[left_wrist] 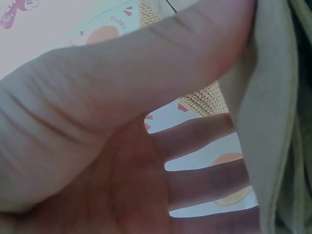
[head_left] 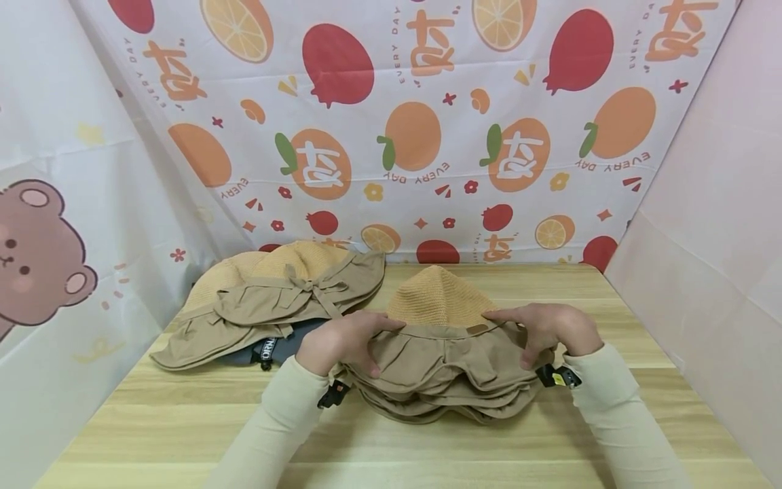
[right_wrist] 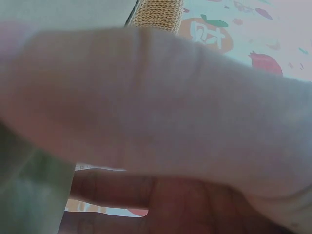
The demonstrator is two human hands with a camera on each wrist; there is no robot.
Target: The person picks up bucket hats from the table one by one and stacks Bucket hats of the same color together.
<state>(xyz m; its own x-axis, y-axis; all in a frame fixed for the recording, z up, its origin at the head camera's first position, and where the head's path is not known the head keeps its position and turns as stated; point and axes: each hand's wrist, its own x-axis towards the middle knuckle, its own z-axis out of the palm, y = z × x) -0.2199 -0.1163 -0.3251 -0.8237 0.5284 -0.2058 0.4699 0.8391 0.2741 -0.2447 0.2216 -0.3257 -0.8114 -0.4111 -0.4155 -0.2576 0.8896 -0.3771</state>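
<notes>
In the middle of the table, several sun hats are stacked, with a yellow straw crown (head_left: 442, 299) on top and wavy khaki cloth brims (head_left: 427, 370) layered below. A small brown tag (head_left: 477, 329) sits on the top hat's band. At the stack's left side, my left hand (head_left: 345, 339) pinches the brim, thumb in front and fingers behind. My right hand (head_left: 552, 329) holds the right side of the brim likewise. Up close in the left wrist view, the thumb (left_wrist: 161, 68) meets the cloth brim (left_wrist: 270, 112). The right wrist view is mostly filled by the thumb (right_wrist: 146, 97).
Left of the stack lies a pile of similar straw hats, one with a khaki bow (head_left: 311, 286) on its brim. Under them shows a dark blue item (head_left: 302, 334) with a lettered strap (head_left: 267, 350). A fruit-print curtain (head_left: 415, 210) hangs behind the wooden table (head_left: 183, 435).
</notes>
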